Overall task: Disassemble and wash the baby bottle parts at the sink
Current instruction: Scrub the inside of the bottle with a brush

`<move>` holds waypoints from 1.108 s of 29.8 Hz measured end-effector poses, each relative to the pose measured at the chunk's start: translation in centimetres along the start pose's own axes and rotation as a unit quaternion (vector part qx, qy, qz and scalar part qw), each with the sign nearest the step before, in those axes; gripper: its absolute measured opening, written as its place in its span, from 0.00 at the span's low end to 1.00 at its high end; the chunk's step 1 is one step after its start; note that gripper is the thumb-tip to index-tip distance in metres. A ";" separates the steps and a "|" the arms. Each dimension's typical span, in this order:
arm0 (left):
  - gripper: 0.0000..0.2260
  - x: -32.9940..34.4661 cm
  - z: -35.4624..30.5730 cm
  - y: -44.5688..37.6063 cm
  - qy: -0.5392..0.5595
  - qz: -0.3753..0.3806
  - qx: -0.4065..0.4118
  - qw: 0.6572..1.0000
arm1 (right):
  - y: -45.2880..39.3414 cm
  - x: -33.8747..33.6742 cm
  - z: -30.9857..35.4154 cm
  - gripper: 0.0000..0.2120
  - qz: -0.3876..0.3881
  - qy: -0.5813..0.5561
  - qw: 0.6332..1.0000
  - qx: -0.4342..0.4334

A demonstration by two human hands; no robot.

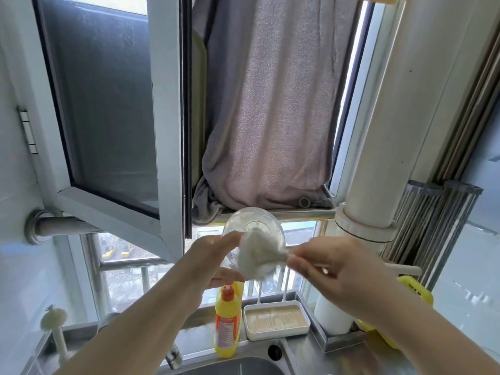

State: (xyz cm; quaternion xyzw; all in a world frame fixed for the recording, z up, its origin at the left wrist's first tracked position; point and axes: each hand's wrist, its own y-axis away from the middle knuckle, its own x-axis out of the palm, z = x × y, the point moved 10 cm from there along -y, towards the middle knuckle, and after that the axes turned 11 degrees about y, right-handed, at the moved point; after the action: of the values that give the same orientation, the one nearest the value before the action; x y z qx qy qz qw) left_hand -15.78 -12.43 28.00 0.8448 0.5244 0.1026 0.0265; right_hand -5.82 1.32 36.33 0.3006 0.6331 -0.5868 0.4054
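Head view, both hands raised before a window above a steel sink. Left hand: its grip holds a clear, round-bodied plastic bottle, thumb below and fingers curled round the near side; the bottle is tilted, its domed base toward the window. Right hand: grip pinched on the thin handle of a brush, whose fluffy white sponge-like head lies against the bottle, blurred by motion. Whether the head sits inside the bottle's mouth cannot be told.

On the worktop behind the sink: a yellow squeeze bottle with an orange cap, upright; just beside it to the right a white rectangular tray with a pale wood-grain floor; further right a thick white cylindrical pipe rising past the frame, with a yellow plastic object near its foot. At far left a small round bristled brush stands upright. A grey terry towel hangs in the open window, its lower edge bunched on a metal rail
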 end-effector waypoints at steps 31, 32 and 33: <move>0.21 9.2 27.9 -8.8 0.149 -0.016 -0.272 0.951 | 14.8 17.2 -18.1 0.15 0.205 -0.128 0.909 0.340; 0.22 9.5 29.0 -9.8 0.154 -0.023 -0.273 0.949 | 15.3 18.2 -19.0 0.14 0.205 -0.136 0.904 0.351; 0.23 9.8 30.1 -10.7 0.158 -0.032 -0.274 0.948 | 15.8 19.2 -19.8 0.12 0.204 -0.142 0.900 0.359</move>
State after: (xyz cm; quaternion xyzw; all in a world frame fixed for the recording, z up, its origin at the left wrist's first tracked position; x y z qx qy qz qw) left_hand -14.95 2.98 -1.61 0.7606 0.5002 0.3740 0.1774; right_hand -4.88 21.14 11.49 0.4614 0.2397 -0.7157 0.4662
